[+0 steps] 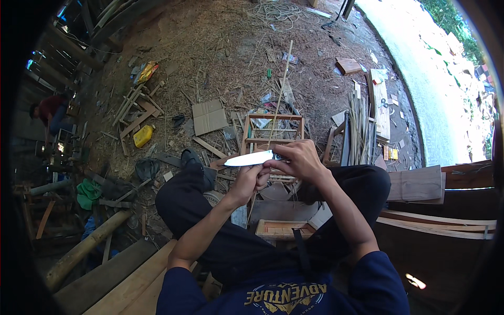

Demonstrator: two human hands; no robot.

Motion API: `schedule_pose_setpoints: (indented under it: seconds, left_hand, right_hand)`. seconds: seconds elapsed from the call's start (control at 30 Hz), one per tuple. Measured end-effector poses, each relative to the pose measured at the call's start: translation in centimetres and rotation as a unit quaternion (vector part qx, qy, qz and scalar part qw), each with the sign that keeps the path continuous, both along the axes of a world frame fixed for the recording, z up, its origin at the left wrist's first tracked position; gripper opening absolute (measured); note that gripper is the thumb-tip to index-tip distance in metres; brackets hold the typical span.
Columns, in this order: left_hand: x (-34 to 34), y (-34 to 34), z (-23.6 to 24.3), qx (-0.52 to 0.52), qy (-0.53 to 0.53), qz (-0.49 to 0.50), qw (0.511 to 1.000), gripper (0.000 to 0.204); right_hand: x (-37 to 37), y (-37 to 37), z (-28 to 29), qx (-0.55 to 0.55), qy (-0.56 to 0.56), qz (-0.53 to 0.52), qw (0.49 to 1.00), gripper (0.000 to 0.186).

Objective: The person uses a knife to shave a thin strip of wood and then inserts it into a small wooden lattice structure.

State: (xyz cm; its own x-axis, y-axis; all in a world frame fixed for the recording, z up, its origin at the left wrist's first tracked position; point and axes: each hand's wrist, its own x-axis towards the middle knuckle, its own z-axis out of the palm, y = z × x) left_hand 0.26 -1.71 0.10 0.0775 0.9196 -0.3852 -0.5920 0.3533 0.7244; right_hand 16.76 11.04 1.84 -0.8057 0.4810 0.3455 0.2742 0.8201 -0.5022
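Observation:
My right hand (300, 160) is closed around the dark handle of a knife (248, 158). The knife's bright blade points left and lies just above my left hand (247, 184). My left fingers are curled around a long thin wooden strip (278, 100), with my right thumb close beside them. Away from me the strip runs over a small wooden frame (274, 140); its near end slants down between my legs. The exact contact between blade and strip is hidden by my fingers.
A cardboard piece (210, 117), a yellow jug (143, 136) and scrap wood lie ahead on the littered dirt floor. Thin strips (361, 128) and a plank (381, 105) with scissors (385, 103) lie to the right. Another person (51, 113) bends over at far left.

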Motion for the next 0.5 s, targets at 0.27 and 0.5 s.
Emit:
schedule_pose_setpoints:
  seconds: [0.27, 0.5]
  left_hand:
    - [0.3, 0.0, 0.8, -0.029, 0.0, 0.003, 1.0, 0.017]
    - [1.3, -1.2, 1.9, -0.023, -0.007, -0.029, 0.999, 0.022]
  right_hand:
    - [0.1, 0.1, -0.3, 0.003, 0.015, -0.001, 1.0, 0.04]
    - [2.0, 3.9, -0.8, -0.025, 0.026, -0.188, 0.982, 0.035]
